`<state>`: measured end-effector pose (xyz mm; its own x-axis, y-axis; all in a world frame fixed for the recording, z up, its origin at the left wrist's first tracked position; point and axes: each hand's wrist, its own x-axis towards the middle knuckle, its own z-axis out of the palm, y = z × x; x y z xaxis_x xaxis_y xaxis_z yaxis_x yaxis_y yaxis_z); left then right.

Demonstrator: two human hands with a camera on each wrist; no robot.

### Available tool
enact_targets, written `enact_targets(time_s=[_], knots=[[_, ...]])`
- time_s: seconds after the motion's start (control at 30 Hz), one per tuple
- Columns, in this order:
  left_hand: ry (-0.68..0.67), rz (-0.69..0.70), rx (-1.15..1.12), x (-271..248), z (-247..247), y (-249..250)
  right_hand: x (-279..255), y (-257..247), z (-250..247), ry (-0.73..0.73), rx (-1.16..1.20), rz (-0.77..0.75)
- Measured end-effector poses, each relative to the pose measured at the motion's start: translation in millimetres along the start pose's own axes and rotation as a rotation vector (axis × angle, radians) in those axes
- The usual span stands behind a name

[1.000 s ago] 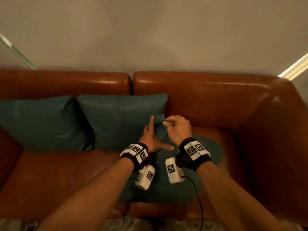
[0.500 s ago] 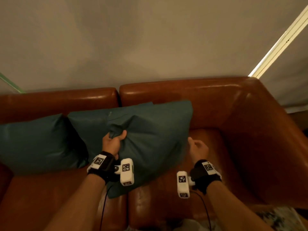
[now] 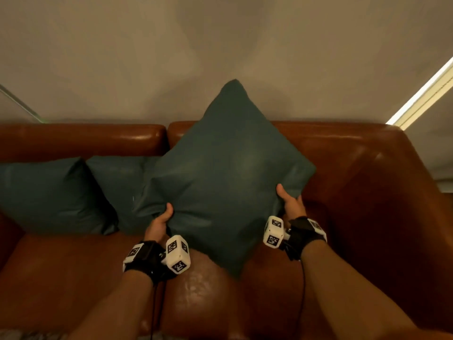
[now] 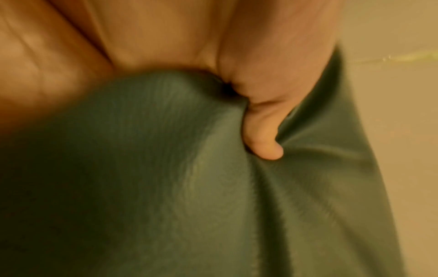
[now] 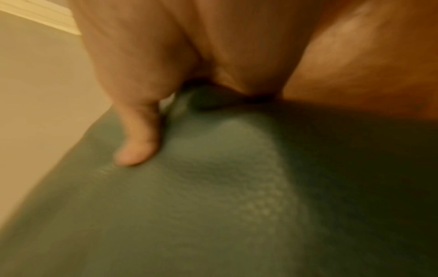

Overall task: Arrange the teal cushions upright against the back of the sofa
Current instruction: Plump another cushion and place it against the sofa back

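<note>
Above the sofa (image 3: 367, 182) seat, a teal cushion (image 3: 228, 173) is being held corner-up by the left hand (image 3: 159, 223) and right hand (image 3: 290, 203), each pinching an edge with thumb in front, while two cushions (image 3: 51, 192) are leaning against the back.

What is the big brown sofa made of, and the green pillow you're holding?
The sofa looks like leather or a fake leather: brown, smooth, with shiny highlights. The held cushion seems a soft, matte teal fabric; it creases where the left hand and right hand grip it.
</note>
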<state>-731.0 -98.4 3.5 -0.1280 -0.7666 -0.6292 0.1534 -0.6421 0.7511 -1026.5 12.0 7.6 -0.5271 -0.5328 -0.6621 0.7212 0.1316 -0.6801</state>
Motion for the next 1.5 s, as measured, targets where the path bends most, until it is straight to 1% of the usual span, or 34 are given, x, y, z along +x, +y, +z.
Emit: enact_targets(time_s=[0.07,0.13,0.2,0.23,0.27,0.33,0.37,0.4,0.43,0.47,0.53,0.6,0.7,0.8,0.87,0.9,0.97,1.03,1.1,1.2,1.23,1.27,1.33,1.4,1.43,1.47,1.5], knots=[[0.077,-0.033,0.135,23.2,-6.8,-36.2,9.1,-33.7,-4.0,0.042,-0.030,-0.165],[0.041,-0.122,0.298,19.9,5.1,-64.4,18.0,-63.5,-7.1,0.004,-0.119,-0.293],[-0.031,-0.282,0.501,-5.1,36.7,-71.0,21.7,-95.0,-10.6,-0.039,-0.236,-0.396],[-0.035,-0.315,0.614,-9.5,48.6,-75.6,22.7,-109.3,-13.4,-0.062,-0.309,-0.447],[-0.006,-0.280,0.734,-10.2,59.1,-78.5,23.1,-122.5,-15.4,-0.099,-0.391,-0.506],[0.097,-0.117,0.898,-10.3,79.9,-72.5,26.6,-138.6,-17.3,-0.176,-0.588,-0.603],[0.143,-0.009,0.909,-11.6,91.9,-65.0,30.1,-139.9,-17.7,-0.202,-0.698,-0.641],[0.163,0.099,0.882,-12.6,105.9,-57.1,33.2,-138.3,-17.3,-0.207,-0.802,-0.673],[0.155,0.187,0.839,-11.0,119.4,-50.7,36.8,-134.0,-16.9,-0.205,-0.877,-0.702],[0.113,0.265,0.804,-5.9,131.9,-45.6,38.9,-130.1,-16.4,-0.197,-0.932,-0.728],[0.021,0.386,0.783,3.2,154.7,-36.1,42.8,-126.6,-15.9,-0.195,-1.020,-0.773],[-0.011,0.444,0.805,18.9,167.3,-33.1,46.6,-127.3,-15.0,-0.238,-1.102,-0.811],[-0.043,0.385,0.772,32.8,184.3,-31.2,50.1,-131.2,-16.0,-0.308,-1.226,-0.889],[-0.054,0.370,0.839,34.9,199.6,-31.9,52.4,-138.5,-25.1,-0.322,-1.223,-0.952],[-0.044,0.286,0.861,35.6,206.5,-41.9,53.8,-142.3,-30.4,-0.339,-1.220,-0.978],[-0.061,0.238,0.810,36.5,207.7,-49.2,54.0,-141.9,-30.5,-0.366,-1.253,-0.987],[-0.079,0.174,0.648,46.3,205.1,-72.3,55.8,-133.8,-27.0,-0.419,-1.373,-0.981],[-0.079,0.145,0.541,53.9,198.6,-90.5,58.3,-120.8,-20.2,-0.470,-1.455,-0.956],[-0.024,0.125,0.483,48.5,195.2,-91.3,65.4,-105.0,-11.5,-0.516,-1.495,-0.933],[0.039,0.059,0.472,57.1,177.4,-93.1,79.0,-83.8,1.4,-0.551,-1.610,-0.866],[0.080,0.031,0.479,60.5,171.3,-92.6,83.9,-78.9,2.9,-0.518,-1.618,-0.841],[0.106,0.015,0.484,64.7,165.7,-93.0,87.5,-76.1,0.9,-0.446,-1.594,-0.835],[0.115,0.025,0.478,73.1,157.8,-93.4,93.1,-73.9,-19.9,-0.207,-1.449,-0.854],[0.128,0.033,0.478,80.6,151.6,-93.9,97.2,-67.7,-64.7,0.064,-1.201,-0.833],[0.133,0.041,0.498,83.6,150.0,-94.2,97.8,-61.3,-91.6,0.163,-1.081,-0.780],[0.137,0.056,0.526,87.9,148.8,-95.3,97.6,-53.8,-116.1,0.219,-0.999,-0.696],[0.133,0.065,0.544,92.9,147.5,-98.1,97.3,-46.1,-135.8,0.235,-0.972,-0.610]])
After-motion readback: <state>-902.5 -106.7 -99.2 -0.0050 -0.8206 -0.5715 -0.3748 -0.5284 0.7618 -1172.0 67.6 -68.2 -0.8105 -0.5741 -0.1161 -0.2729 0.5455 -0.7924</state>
